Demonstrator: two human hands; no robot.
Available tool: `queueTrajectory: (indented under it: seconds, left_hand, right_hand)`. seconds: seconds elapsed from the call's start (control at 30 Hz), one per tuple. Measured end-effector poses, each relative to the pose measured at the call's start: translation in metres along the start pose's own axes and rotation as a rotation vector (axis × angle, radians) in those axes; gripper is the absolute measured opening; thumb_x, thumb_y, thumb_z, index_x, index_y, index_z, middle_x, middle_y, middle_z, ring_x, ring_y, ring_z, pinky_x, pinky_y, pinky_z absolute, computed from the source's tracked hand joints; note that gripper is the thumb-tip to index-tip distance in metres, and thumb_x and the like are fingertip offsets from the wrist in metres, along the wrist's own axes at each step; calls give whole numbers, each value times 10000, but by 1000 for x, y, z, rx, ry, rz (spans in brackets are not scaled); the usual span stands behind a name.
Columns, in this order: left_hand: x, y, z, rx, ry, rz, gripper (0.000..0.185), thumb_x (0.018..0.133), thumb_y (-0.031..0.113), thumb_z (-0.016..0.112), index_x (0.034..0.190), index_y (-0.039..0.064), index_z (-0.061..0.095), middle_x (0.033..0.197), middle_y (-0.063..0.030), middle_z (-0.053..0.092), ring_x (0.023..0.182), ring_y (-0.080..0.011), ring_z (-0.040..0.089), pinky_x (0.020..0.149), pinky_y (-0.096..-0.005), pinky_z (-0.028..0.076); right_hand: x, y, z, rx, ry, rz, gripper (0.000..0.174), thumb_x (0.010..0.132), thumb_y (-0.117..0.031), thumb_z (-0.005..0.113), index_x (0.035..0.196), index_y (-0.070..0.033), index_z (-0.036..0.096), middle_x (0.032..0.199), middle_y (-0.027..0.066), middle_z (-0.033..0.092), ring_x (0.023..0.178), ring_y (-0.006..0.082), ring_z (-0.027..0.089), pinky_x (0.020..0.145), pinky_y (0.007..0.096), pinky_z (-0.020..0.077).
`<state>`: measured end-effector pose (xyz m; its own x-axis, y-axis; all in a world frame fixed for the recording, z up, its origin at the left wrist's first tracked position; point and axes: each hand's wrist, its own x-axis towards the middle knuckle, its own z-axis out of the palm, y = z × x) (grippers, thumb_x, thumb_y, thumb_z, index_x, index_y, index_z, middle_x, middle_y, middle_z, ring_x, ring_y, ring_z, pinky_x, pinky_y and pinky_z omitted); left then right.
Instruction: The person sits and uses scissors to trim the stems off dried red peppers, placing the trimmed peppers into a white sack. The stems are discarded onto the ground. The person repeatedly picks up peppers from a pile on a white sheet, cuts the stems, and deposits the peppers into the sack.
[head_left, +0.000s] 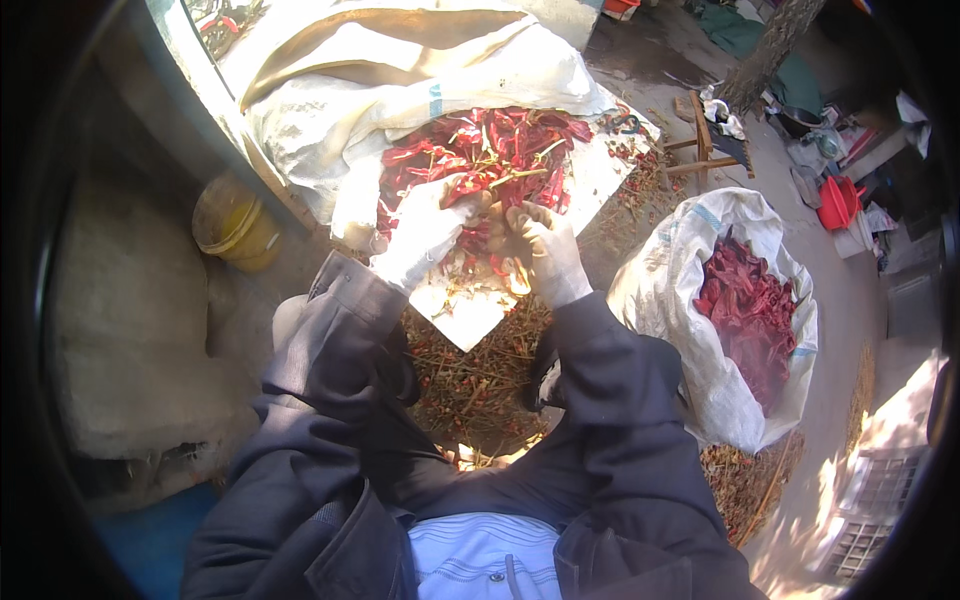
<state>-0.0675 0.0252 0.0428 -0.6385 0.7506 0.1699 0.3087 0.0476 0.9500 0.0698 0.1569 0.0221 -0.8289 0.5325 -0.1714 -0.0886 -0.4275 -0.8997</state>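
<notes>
Both my hands wear pale gloves and meet over a white board (466, 328) that bears a heap of dried red chili peppers (487, 142). My left hand (431, 229) is closed on a few chili peppers (469, 184), with a pale stem sticking out to the right. Close beside it, the fingertips of my right hand (551, 247) are pinched around a red chili pepper; the fingers partly hide it. The heap spills from the mouth of a white woven sack (315, 135) lying on the far side. Bits of stem and loose seeds lie on the board's near corner.
Right of my knee stands an open white woven sack (660, 277) filled with red chili peppers (746, 315). Stems and scraps (472, 375) cover the ground between my feet. A yellow bucket (238, 221) stands at left. A wooden stool (701, 142) and a tree trunk (772, 56) are beyond.
</notes>
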Motion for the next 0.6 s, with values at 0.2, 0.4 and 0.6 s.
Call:
queueTrajectory:
  seconds: [0.2, 0.4, 0.6]
  left_hand:
    - [-11, -5, 27, -366, -209, -11, 313, 933, 41, 603, 1231, -8, 687, 1080, -34, 728, 944, -113, 628, 842, -282, 519]
    - [-8, 6, 35, -335, -126, -1, 267, 937, 55, 633, 1187, -12, 698, 1066, -58, 739, 943, -118, 646, 827, -289, 526]
    - [-1, 9, 31, -35, -44, -16, 268, 890, 55, 715, 1154, 14, 690, 1013, -103, 744, 920, -150, 691, 844, -315, 545]
  right_hand:
    - [-23, 5, 1, 77, -61, -67, 198, 1019, -101, 589, 1104, 59, 668, 958, 107, 723, 746, 163, 704, 673, 295, 603]
    - [-20, -3, -5, -395, -50, -20, 148, 961, -100, 675, 1004, 33, 725, 928, 86, 736, 767, 131, 675, 683, 286, 547]
    - [-28, -30, -11, -813, 185, -637, 306, 846, -55, 762, 1135, 20, 699, 1054, 135, 731, 910, 181, 702, 831, 307, 555]
